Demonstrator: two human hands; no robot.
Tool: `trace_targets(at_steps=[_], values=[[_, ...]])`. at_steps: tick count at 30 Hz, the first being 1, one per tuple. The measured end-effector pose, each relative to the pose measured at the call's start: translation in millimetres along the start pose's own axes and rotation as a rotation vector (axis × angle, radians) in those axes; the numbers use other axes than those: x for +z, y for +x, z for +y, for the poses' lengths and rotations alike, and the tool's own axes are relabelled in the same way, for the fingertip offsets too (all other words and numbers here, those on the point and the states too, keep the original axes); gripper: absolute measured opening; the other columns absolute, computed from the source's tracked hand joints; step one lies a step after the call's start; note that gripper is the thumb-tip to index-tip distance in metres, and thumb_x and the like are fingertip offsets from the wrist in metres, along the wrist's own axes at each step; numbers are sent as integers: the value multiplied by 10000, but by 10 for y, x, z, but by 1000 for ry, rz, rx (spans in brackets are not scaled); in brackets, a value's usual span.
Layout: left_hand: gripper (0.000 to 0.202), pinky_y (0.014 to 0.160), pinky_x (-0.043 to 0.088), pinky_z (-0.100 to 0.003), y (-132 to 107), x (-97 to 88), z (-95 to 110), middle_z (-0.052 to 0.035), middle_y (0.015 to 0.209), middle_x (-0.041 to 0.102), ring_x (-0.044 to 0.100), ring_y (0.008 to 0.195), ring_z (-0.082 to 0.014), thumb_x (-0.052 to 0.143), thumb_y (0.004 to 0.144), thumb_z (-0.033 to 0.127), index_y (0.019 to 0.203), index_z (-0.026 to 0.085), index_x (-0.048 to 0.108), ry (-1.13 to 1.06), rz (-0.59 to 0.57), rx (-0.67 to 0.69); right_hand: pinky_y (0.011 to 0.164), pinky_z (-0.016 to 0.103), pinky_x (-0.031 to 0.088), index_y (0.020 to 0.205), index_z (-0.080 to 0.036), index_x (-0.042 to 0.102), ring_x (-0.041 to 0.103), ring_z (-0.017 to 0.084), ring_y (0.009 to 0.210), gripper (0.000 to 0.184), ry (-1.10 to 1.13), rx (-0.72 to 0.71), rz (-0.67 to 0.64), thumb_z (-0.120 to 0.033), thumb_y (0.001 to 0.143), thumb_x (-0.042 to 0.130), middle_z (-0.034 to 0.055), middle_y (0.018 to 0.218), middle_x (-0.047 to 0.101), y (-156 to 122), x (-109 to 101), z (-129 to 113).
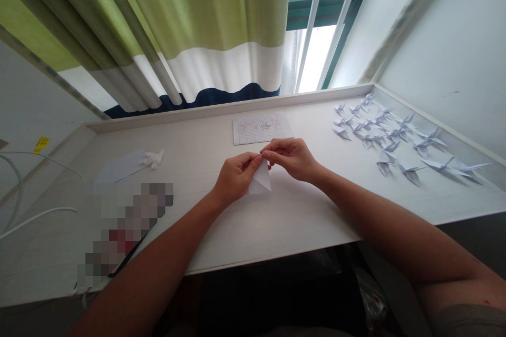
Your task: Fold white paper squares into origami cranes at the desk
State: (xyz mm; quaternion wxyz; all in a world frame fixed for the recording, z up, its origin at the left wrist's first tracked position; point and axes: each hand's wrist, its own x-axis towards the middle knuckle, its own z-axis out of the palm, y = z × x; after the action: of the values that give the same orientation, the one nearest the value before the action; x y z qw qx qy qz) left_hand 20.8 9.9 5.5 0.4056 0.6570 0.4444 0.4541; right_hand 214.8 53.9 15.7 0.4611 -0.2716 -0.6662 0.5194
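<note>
Lying around the half-hidden folded paper [261, 181]: printed sheet [256, 132], crumpled wad [152, 160], cranes [427, 141].

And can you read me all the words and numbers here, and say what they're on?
None are clear enough to read.
Sheet: rows of marks, too small to read.
Yellow tag: dark marks, too blurred to read.
Pixelated patch: covered over, so I can't tell.
Folded paper: no writing shows.
</note>
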Motion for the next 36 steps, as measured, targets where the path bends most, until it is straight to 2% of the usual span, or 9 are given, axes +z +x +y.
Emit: trace_targets(at_steps=[9, 18, 23, 26, 30, 36], values=[[388, 597, 430, -266, -8, 5, 87, -68, 798, 776, 621, 656, -165, 715, 960, 528, 922, 163, 840, -4, 15, 32, 653, 321, 595, 802, -174, 790, 665, 154, 663, 374, -26, 2, 3, -540, 836, 855, 36, 726, 740, -7, -19, -11], [349, 619, 445, -274, 8, 5, 116, -63, 810, 795, 640, 671, -173, 766, 919, 511, 901, 173, 851, -3, 38, -6, 671, 318, 554, 750, -188, 747, 636, 149, 670, 377, -22, -3, 0, -540, 861, 828, 19, 704, 709, 0, -15, 0], [391, 644, 470, -279, 20, -9, 83, -76, 837, 814, 670, 706, -188, 777, 906, 558, 911, 175, 859, 11, 52, -6, 689, 333, 546, 858, -194, 804, 676, 170, 728, 336, -102, -50, -12, -528, 859, 841, 43, 804, 750, 14, -32, 78], [402, 650, 479, -276, 27, -20, 85, -79, 855, 823, 680, 726, -192, 783, 898, 574, 932, 181, 865, 18, 37, -3, 692, 335, 533, 860, -205, 819, 677, 174, 730, 312, -156, -94, -6, -516, 870, 834, 39, 789, 745, 12, -31, 86], [401, 648, 481, -276, 37, -32, 94, -78, 856, 823, 681, 727, -197, 774, 903, 569, 938, 180, 864, 13, -3, -7, 691, 339, 544, 822, -197, 782, 674, 175, 707, 344, -159, -80, -7, -533, 890, 803, 37, 760, 741, 0, -15, 64], [399, 624, 446, -272, 57, -53, 106, -46, 763, 774, 626, 673, -181, 743, 917, 563, 889, 179, 847, 88, -2, -16, 709, 336, 529, 814, -196, 716, 646, 172, 718, 373, -241, -53, 8, -549, 931, 736, 41, 788, 743, -12, 11, 60]])
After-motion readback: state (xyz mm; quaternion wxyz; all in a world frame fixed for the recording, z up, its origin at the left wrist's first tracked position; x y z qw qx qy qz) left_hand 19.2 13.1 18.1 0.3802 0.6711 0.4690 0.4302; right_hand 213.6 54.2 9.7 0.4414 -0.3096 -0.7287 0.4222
